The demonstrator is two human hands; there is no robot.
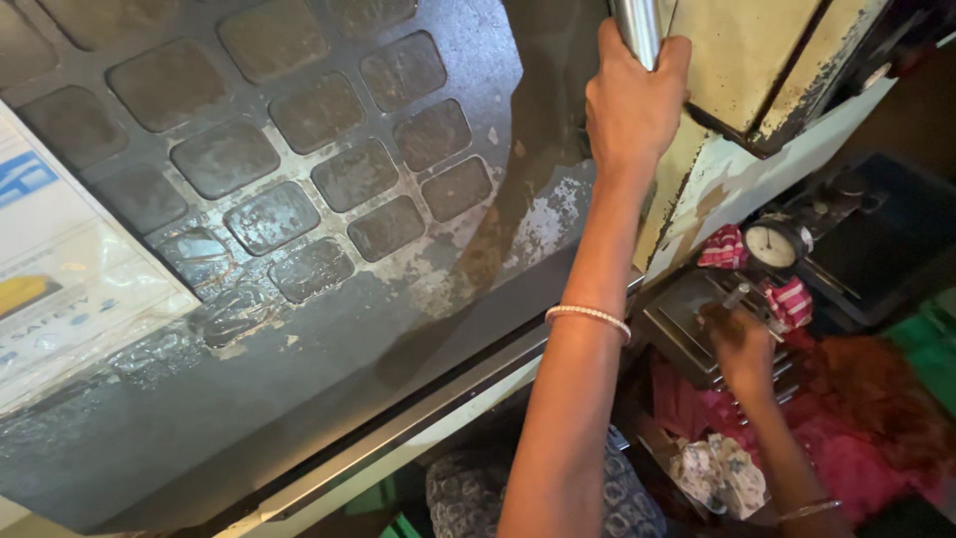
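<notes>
Both our hands are busy: the left hand [633, 100] wraps the steel lever [637, 28] for leverage, while the right hand [739, 344] pinches a small metal handle [735, 296] beside the round gauge [772, 245].

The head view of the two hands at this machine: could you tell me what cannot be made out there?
- Metal handle: the top edge cuts it off; left hand covers the rest.
- Right hand: dim, and whatever it grips is hidden.
- Round gauge: too small to read.
- Patterned cloth: in shadow.

A single head-worn camera looks steeply down, close over a machine's dark plate [299, 199] filling the frame's left. Both arms reach away from it toward upper and lower right.
</notes>
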